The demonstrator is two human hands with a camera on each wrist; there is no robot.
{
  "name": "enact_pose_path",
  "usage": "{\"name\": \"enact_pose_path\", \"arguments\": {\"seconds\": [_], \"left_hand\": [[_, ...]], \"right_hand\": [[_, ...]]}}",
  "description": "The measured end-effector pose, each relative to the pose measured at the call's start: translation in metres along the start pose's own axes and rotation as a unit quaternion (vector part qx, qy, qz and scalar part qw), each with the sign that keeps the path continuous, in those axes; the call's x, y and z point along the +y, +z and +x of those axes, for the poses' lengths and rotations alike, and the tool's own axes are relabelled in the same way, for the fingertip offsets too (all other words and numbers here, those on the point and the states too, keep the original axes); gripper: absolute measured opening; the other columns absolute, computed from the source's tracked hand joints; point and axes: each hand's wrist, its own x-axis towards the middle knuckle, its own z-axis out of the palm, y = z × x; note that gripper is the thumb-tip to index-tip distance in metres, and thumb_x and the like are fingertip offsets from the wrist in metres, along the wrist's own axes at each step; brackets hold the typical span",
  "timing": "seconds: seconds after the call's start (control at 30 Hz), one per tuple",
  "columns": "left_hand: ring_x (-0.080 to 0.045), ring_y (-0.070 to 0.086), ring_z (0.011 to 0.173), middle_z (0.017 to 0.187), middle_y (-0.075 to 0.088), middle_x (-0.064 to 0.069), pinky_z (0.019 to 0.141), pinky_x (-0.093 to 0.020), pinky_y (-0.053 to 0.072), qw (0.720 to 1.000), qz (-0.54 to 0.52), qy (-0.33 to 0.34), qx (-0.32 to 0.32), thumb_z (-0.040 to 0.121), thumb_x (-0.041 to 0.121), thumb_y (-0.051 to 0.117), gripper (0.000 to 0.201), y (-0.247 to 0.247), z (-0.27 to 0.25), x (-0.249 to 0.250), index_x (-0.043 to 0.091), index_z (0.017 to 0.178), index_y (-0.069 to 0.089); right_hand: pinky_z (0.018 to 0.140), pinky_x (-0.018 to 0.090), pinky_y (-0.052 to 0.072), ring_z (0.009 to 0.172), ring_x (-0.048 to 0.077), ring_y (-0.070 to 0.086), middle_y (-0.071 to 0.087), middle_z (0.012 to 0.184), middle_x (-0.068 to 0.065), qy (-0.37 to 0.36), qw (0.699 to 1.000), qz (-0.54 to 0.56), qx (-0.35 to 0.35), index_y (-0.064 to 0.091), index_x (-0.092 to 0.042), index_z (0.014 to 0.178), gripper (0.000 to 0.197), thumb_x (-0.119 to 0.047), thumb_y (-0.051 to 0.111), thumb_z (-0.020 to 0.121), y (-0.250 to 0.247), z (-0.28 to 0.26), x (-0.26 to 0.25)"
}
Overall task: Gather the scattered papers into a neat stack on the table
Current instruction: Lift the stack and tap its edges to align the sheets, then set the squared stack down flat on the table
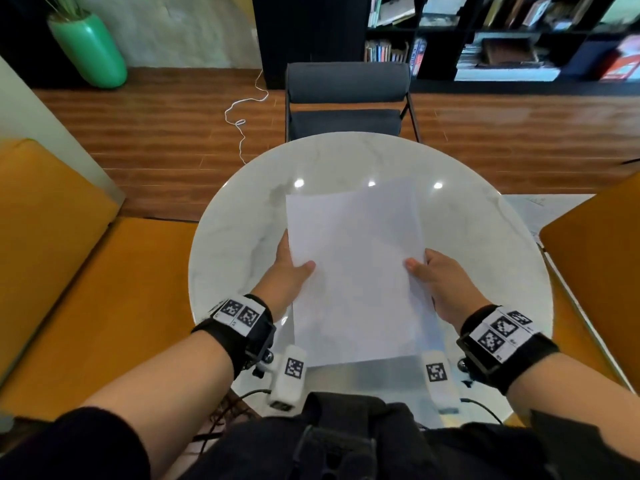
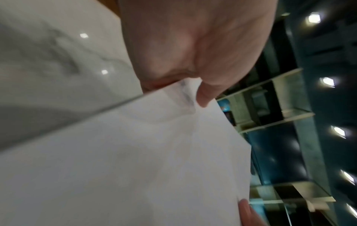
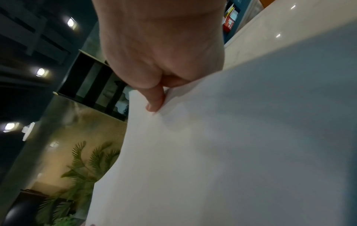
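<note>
A bundle of white papers (image 1: pixel 356 271) is held up above the round white marble table (image 1: pixel 242 209). My left hand (image 1: pixel 292 271) pinches its left edge, thumb on top and fingers underneath. My right hand (image 1: pixel 433 275) pinches the right edge the same way. The sheets do not line up: one corner juts out at the far right. In the left wrist view my left hand (image 2: pixel 193 85) grips the papers (image 2: pixel 135 160) with the thumb on their face. In the right wrist view my right hand (image 3: pixel 158 94) pinches the papers (image 3: pixel 222 145). The fingers under the sheets are hidden.
A dark grey chair (image 1: pixel 346 102) stands at the table's far side. Orange seats flank it at the left (image 1: pixel 52 254) and right (image 1: pixel 595 258). More paper (image 1: pixel 540 209) lies to the right, beyond the table rim. A green vase (image 1: pixel 90 50) and a bookshelf (image 1: pixel 502 36) stand at the back.
</note>
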Motion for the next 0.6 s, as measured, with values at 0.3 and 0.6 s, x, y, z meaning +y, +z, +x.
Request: {"name": "enact_pose_path", "arguments": {"seconds": [0.3,0.6], "left_hand": [[-0.023,0.048,0.129,0.15,0.04,0.001,0.094,-0.02,0.032,0.985,0.151,-0.05,0.07,0.094,0.01,0.047,0.076,0.016,0.041,-0.02,0.029,0.152,0.001],[-0.028,0.046,0.13,0.152,0.035,-0.007,0.098,-0.025,0.034,0.969,0.219,-0.063,0.096,0.097,0.014,0.044,0.075,0.026,0.083,-0.033,0.03,0.151,-0.005]], "right_hand": [[0.078,0.039,0.051,0.093,0.035,0.062,0.064,0.112,0.021,0.062,0.993,-0.094,-0.03,0.057,-0.004,0.114,0.029,-0.018,0.046,0.091,0.024,0.043,0.031],[0.107,0.042,0.039,0.126,0.033,0.051,0.051,0.14,0.013,0.079,0.985,-0.154,-0.018,0.032,-0.007,0.145,0.063,-0.016,0.06,0.089,0.038,0.077,0.038]]}}
